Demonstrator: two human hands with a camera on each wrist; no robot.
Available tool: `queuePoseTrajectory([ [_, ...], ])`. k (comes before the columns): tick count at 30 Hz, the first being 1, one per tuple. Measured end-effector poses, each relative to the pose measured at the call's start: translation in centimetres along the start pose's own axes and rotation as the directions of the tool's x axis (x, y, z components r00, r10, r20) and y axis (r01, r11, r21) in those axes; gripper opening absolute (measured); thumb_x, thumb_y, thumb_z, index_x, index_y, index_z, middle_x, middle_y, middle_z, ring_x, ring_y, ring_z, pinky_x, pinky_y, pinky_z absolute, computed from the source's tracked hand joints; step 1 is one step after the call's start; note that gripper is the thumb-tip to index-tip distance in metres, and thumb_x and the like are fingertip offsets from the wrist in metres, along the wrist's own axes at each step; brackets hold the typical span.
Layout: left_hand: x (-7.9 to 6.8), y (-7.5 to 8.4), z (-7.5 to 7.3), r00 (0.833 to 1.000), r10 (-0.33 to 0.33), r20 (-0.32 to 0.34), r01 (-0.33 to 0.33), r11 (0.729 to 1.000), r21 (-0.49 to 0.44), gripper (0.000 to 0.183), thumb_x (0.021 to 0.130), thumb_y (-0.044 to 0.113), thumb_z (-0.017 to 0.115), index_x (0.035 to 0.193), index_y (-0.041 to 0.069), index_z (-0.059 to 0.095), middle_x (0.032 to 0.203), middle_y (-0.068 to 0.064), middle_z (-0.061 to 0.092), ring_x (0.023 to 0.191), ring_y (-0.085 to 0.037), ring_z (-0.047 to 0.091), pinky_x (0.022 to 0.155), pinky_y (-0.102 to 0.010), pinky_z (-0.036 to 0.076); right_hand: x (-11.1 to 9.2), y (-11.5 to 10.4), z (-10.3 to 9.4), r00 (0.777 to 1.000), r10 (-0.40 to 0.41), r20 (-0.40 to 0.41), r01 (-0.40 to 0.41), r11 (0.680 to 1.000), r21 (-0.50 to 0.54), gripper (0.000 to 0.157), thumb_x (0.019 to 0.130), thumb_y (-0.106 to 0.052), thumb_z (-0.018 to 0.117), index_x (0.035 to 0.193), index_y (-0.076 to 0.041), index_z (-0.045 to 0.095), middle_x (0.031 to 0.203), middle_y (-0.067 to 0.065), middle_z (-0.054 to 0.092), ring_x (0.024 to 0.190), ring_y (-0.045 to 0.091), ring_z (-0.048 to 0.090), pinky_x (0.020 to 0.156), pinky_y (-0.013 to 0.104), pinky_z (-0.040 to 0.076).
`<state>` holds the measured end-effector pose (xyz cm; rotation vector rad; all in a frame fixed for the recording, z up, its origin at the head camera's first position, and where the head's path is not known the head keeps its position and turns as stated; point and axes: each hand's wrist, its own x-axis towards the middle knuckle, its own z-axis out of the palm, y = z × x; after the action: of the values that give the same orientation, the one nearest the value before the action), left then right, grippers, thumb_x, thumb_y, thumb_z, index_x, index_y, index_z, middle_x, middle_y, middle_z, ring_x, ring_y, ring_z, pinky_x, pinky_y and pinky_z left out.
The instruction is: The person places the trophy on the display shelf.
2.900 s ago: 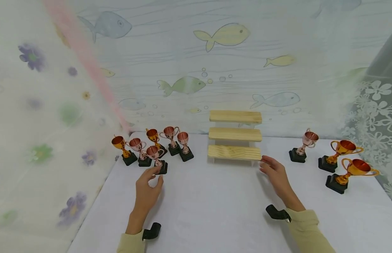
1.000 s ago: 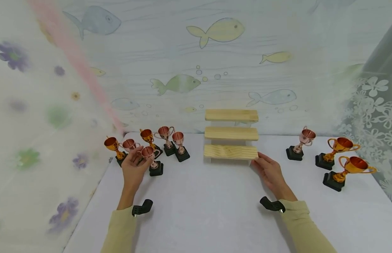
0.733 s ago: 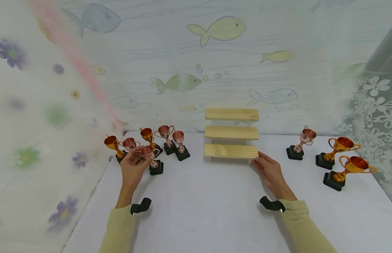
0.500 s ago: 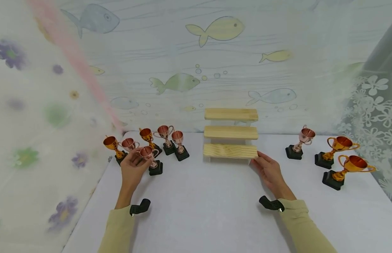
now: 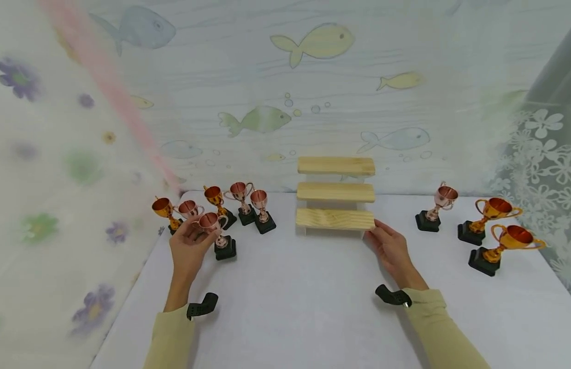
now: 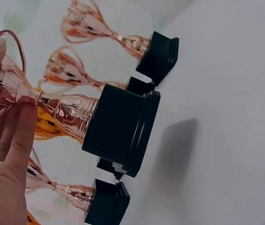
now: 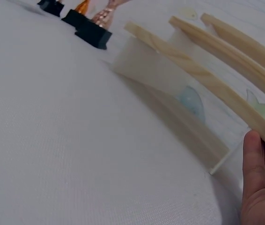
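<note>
1. Pinching a pink trophy [image 6: 69, 112] by the cup: that's the left hand [image 5: 188, 251], thumb on one side and fingers on the other. The trophy is at the near side of the left bunch, and its shadow falls apart from the base, so I'd say it's up off the bench [image 5: 313, 297].
2. The right hand [image 5: 396, 253] has the right end of the wooden shelf's [image 5: 335, 219] lowest, nearest step, thumb above and fingers below. Hands are well apart.
3. Handling, my guess: light, stiff plastic, kinda slippery with that shiny finish. The thin handles look like the snappy bit, so I'd grab the cup or stem, or the chunky black base.
4. Trophy count is nine: five pink, four gold. Left bunch has six: the held one, three more pink ones [image 5: 188, 207] [image 5: 239, 191] [image 5: 259, 199] and two gold ones [image 5: 163, 206] [image 5: 213, 195]. Right side has three: a pink one [image 5: 444, 197] at the far end, then two gold ones [image 5: 494, 210] [image 5: 515, 238] coming nearer.
5. Everything else: one shelf with three steps, plus two black wrist gadgets [image 5: 203, 306] [image 5: 392, 295], one per arm.
</note>
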<state>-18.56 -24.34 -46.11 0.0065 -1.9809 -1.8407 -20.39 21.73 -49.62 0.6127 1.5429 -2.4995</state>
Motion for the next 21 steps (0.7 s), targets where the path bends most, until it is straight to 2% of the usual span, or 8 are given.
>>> queuePoseTrajectory([
  [4, -0.9, 0.9, 0.3, 0.999, 0.034, 0.001, -0.034, 0.999, -0.006, 0.051, 0.078, -0.018, 0.077, 0.126, -0.008, 0.062, 0.1, -0.001, 0.064, 0.087, -0.009, 0.066, 0.081, -0.017, 0.059, 0.0, 0.0, 0.0, 1.0, 0.004, -0.004, -0.004, 1.0, 0.019, 0.059, 0.106, -0.009, 0.053, 0.16, -0.006, 0.029, 0.149, 0.005, 0.045, 0.108, 0.0, 0.063, 0.103, 0.017, 0.048],
  [10, -2.0, 2.3, 1.6, 0.994, 0.087, 0.069, -0.086, 0.996, -0.021, 0.051, 0.076, -0.022, 0.076, 0.124, -0.011, 0.061, 0.106, 0.001, 0.066, 0.092, -0.009, 0.066, 0.084, -0.02, 0.059, -0.1, 0.1, 0.1, 1.0, 0.009, 0.0, -0.009, 0.999, 0.047, 0.058, 0.105, -0.008, 0.053, 0.159, -0.005, 0.031, 0.135, -0.002, 0.052, 0.104, -0.001, 0.065, 0.101, 0.016, 0.05],
  [13, -2.4, 2.9, 2.7, 0.986, 0.116, 0.12, -0.113, 0.993, -0.036, 0.051, 0.075, -0.023, 0.076, 0.123, -0.012, 0.061, 0.109, 0.002, 0.066, 0.094, -0.009, 0.066, 0.085, -0.021, 0.059, -0.2, 0.0, 0.2, 1.0, 0.014, 0.005, -0.014, 0.999, 0.047, 0.059, 0.105, -0.008, 0.053, 0.159, -0.005, 0.03, 0.136, -0.001, 0.052, 0.104, -0.001, 0.065, 0.101, 0.016, 0.049],
  [21, -3.1, 4.3, 7.1, 0.947, 0.19, 0.258, -0.161, 0.978, -0.13, 0.054, 0.072, -0.023, 0.078, 0.122, -0.012, 0.061, 0.112, 0.002, 0.067, 0.096, -0.011, 0.065, 0.085, -0.024, 0.06, -0.1, -0.1, 0.2, 1.0, 0.008, -0.003, -0.008, 0.999, 0.036, 0.059, 0.105, -0.008, 0.054, 0.159, -0.005, 0.03, 0.137, 0.0, 0.051, 0.104, -0.001, 0.065, 0.101, 0.017, 0.049],
])
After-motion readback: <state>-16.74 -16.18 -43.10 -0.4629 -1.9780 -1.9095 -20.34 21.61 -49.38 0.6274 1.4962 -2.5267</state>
